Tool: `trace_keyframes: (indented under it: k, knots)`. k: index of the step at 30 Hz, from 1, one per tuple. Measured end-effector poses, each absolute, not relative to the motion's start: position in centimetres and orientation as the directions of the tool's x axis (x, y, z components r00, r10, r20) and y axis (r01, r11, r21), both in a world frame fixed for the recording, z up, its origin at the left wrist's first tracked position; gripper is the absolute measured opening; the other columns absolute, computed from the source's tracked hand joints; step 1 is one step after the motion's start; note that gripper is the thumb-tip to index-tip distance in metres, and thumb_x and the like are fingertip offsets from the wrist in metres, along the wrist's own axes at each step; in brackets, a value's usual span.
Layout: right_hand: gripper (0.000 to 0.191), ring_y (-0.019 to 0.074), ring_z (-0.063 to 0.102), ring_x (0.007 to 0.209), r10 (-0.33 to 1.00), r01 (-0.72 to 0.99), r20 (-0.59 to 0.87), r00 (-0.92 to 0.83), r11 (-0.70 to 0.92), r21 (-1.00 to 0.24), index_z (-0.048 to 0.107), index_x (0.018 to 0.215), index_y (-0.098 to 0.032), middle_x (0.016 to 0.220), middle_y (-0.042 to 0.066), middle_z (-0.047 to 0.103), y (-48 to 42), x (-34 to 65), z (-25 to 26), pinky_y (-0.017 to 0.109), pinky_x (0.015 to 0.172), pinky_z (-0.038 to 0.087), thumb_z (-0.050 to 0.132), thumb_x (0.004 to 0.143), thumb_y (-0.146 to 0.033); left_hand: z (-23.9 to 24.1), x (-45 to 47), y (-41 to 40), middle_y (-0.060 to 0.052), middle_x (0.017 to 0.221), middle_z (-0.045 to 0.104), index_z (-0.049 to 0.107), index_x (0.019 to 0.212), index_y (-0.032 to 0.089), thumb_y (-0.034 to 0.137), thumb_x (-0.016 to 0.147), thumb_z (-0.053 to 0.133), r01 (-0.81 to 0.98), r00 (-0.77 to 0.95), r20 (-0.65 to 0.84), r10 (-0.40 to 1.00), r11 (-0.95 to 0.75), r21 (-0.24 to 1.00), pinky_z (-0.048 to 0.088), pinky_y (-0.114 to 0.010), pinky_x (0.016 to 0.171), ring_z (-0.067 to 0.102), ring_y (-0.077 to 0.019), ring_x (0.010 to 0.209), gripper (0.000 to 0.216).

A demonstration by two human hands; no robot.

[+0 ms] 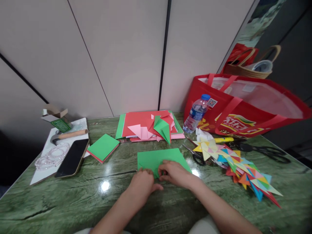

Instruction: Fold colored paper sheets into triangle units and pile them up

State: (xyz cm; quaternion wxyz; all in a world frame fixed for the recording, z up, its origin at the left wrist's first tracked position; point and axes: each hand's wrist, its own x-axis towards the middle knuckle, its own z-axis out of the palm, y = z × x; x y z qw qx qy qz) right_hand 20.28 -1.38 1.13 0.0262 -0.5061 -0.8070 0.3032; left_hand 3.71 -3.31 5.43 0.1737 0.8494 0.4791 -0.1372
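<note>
A green sheet of paper [161, 157] lies flat on the green marble table [73, 198] in front of me. My left hand [142, 185] and my right hand [175, 174] both rest on its near edge, fingers curled and pinching the paper close together near the middle. The part of the edge under my fingers is hidden.
Behind the sheet lie a stack of red and green papers with folded pieces [149, 126] and a small green paper pad [103, 147]. At right are colourful folded shapes [241, 169], two scissors [265, 151], a water bottle [196, 113] and a red bag [243, 104]. At left a phone [72, 157], beads and a hammer sit on a white board.
</note>
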Motion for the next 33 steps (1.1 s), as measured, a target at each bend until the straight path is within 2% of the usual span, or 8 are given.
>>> trace_keyframes:
  k: [2, 5, 10, 14, 22, 27, 30, 33]
  knots:
    - [0.013, 0.0153, 0.054, 0.075, 0.832, 0.798, -0.254, -0.493, 0.316, -0.513, 0.069, 0.087, -0.022, 0.084, 0.002, 0.061, -1.3, 20.3, 1.0, 0.023, 0.062, 0.031, 0.065, 0.076, -0.028, 6.1, 3.2, -2.8, -0.013, 0.096, 0.070, 0.066, 0.097, 0.013, 0.042, 0.084, 0.055, 0.896, 0.441, -0.436, 0.784, -0.412, 0.165, 0.046, -0.029, 0.075, 0.065, -0.0257, 0.091, 0.034]
    - [0.014, 0.0156, 0.054, 0.077, 0.828, 0.793, -0.249, -0.503, 0.328, -0.513, 0.069, 0.087, -0.022, 0.086, 0.002, 0.060, -1.3, 20.4, 0.8, 0.023, 0.063, 0.032, 0.066, 0.076, -0.029, 6.4, 2.3, -2.2, -0.013, 0.092, 0.070, 0.067, 0.091, 0.015, 0.044, 0.085, 0.052, 0.924, 0.381, -0.416, 0.826, -0.360, 0.130, 0.044, -0.029, 0.072, 0.064, -0.0261, 0.090, 0.033]
    - [0.014, 0.0152, 0.054, 0.079, 0.822, 0.781, -0.243, -0.515, 0.333, -0.529, 0.068, 0.088, -0.022, 0.087, 0.002, 0.059, -1.3, 20.5, 0.7, 0.022, 0.064, 0.033, 0.067, 0.075, -0.028, 6.0, 1.8, -1.5, -0.015, 0.090, 0.069, 0.067, 0.089, 0.014, 0.039, 0.088, 0.047, 0.934, 0.354, -0.411, 0.840, -0.342, 0.104, 0.044, -0.031, 0.073, 0.064, -0.0259, 0.089, 0.032]
    - [0.014, 0.0148, 0.054, 0.079, 0.821, 0.770, -0.236, -0.520, 0.332, -0.545, 0.068, 0.088, -0.023, 0.086, 0.001, 0.059, -1.3, 20.4, 0.8, 0.022, 0.064, 0.032, 0.067, 0.074, -0.026, 5.4, 1.4, -0.8, -0.018, 0.090, 0.069, 0.068, 0.090, 0.012, 0.033, 0.089, 0.046, 0.967, 0.242, -0.376, 0.894, -0.254, 0.020, 0.045, -0.032, 0.074, 0.065, -0.0258, 0.089, 0.031]
    - [0.014, 0.0139, 0.053, 0.076, 0.822, 0.773, -0.239, -0.516, 0.328, -0.543, 0.068, 0.087, -0.023, 0.084, 0.001, 0.059, -1.3, 20.3, 1.0, 0.022, 0.062, 0.031, 0.067, 0.074, -0.026, 4.9, 0.7, -0.2, -0.018, 0.090, 0.069, 0.065, 0.094, 0.011, 0.024, 0.089, 0.045, 0.957, 0.255, -0.348, 0.902, -0.287, -0.044, 0.047, -0.037, 0.082, 0.066, -0.0254, 0.090, 0.024]
    - [0.013, 0.0142, 0.053, 0.075, 0.832, 0.768, -0.213, -0.512, 0.332, -0.548, 0.069, 0.085, -0.023, 0.082, 0.001, 0.059, -1.3, 20.4, 0.6, 0.022, 0.060, 0.030, 0.068, 0.072, -0.027, 4.7, 2.1, -1.3, -0.019, 0.111, 0.064, 0.063, 0.104, 0.010, 0.016, 0.087, 0.047, 0.915, 0.375, -0.295, 0.879, -0.403, -0.035, 0.034, -0.044, 0.102, 0.057, -0.0271, 0.110, 0.024]
    - [0.012, 0.0142, 0.053, 0.073, 0.836, 0.772, -0.204, -0.508, 0.337, -0.539, 0.069, 0.084, -0.023, 0.081, 0.001, 0.061, -1.3, 20.4, 0.6, 0.022, 0.060, 0.030, 0.068, 0.072, -0.026, 4.0, 3.2, -2.4, -0.017, 0.126, 0.056, 0.058, 0.115, 0.010, 0.021, 0.088, 0.048, 0.819, 0.567, -0.304, 0.766, -0.562, 0.112, 0.034, -0.040, 0.105, 0.050, -0.0264, 0.120, 0.031]
    - [0.009, 0.0140, 0.054, 0.070, 0.841, 0.782, -0.214, -0.497, 0.327, -0.530, 0.070, 0.081, -0.023, 0.077, 0.001, 0.063, -1.3, 20.2, 1.1, 0.022, 0.058, 0.029, 0.067, 0.072, -0.024, 3.6, 3.9, -3.0, -0.019, 0.132, 0.050, 0.057, 0.117, 0.008, 0.023, 0.087, 0.051, 0.805, 0.586, -0.354, 0.729, -0.574, 0.149, 0.035, -0.040, 0.104, 0.043, -0.0289, 0.126, 0.034]
